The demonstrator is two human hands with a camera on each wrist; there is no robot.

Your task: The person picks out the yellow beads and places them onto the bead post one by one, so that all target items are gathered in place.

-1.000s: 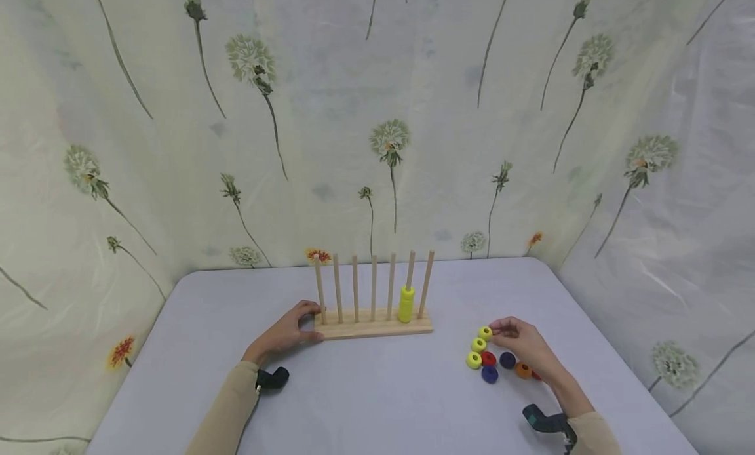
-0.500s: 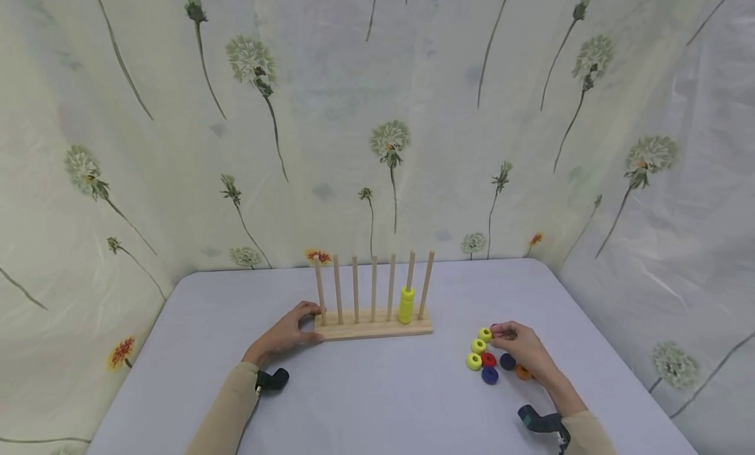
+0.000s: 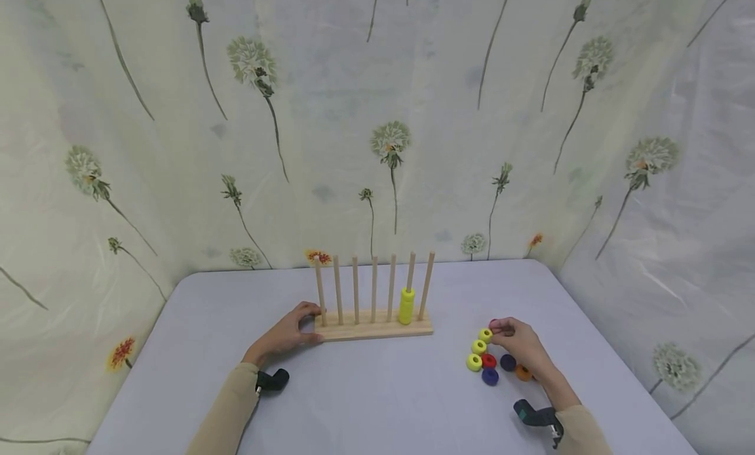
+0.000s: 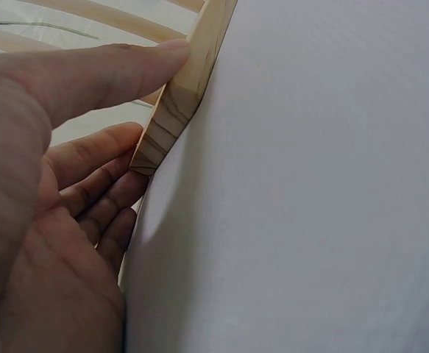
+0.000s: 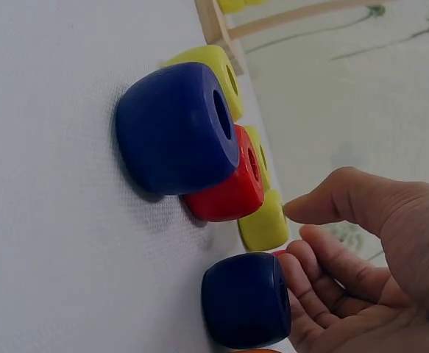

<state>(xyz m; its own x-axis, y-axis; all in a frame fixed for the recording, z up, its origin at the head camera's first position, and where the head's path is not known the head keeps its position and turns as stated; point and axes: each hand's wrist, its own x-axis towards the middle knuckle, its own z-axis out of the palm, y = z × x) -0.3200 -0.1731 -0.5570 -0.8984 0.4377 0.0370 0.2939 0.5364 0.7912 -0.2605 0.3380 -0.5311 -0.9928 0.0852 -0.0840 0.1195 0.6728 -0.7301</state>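
A wooden peg rack with upright pegs stands at the table's middle. Several yellow beads are stacked on its second peg from the right. My left hand grips the rack's left end, thumb on the front edge and fingers behind. My right hand is at the loose beads, fingers partly bent, thumb and index tips close against a yellow bead. Whether they pinch it is unclear. A reddish piece shows by the fingertips, mostly hidden.
Near the right hand lie more yellow beads, a red bead, a blue bead, a dark blue bead and an orange bead. A dandelion-patterned curtain hangs behind the pale table.
The right forearm has shifted slightly left, while its fingertips stay at the yellow bead. The orange bead is more covered by the hand. The left hand and the rack hold still.
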